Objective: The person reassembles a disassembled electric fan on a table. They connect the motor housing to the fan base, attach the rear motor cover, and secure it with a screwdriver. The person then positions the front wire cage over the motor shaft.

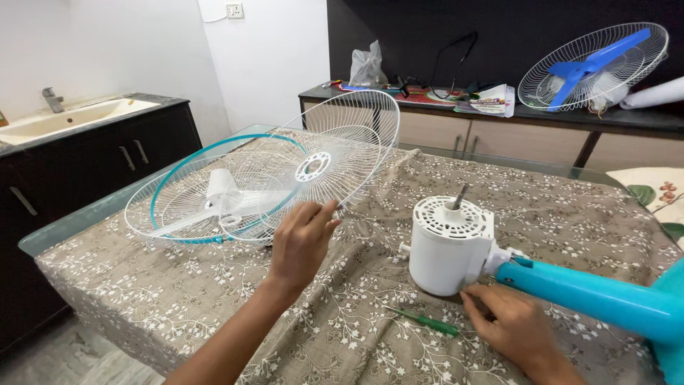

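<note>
- The left hand (303, 239) pinches the lower rim of a round white wire fan guard (324, 160), tilted up over the brown floral cloth of the tabletop (214, 299); its grip is closed on the wire.
- That guard leans over a second white wire guard with a teal rim (206, 196), where a translucent white fan blade (217, 199) lies. If the pinch slips, I judge the tilted guard could drop onto the blade or skid along the cloth.
- The right hand (509, 324) rests at the foot of the white cylindrical fan motor housing (449, 246), fingers curled, holding nothing I can make out; its grip looks loosely open.
- The housing stands on end with its bare metal shaft (460, 197) up, joined to a teal plastic neck (598, 296); a nudge might tip it.
- A slim green-handled screwdriver (426, 322) lies just beside the right hand and may roll.
- The neck runs out of frame at right; the right fingertips are hidden against the housing.
</note>
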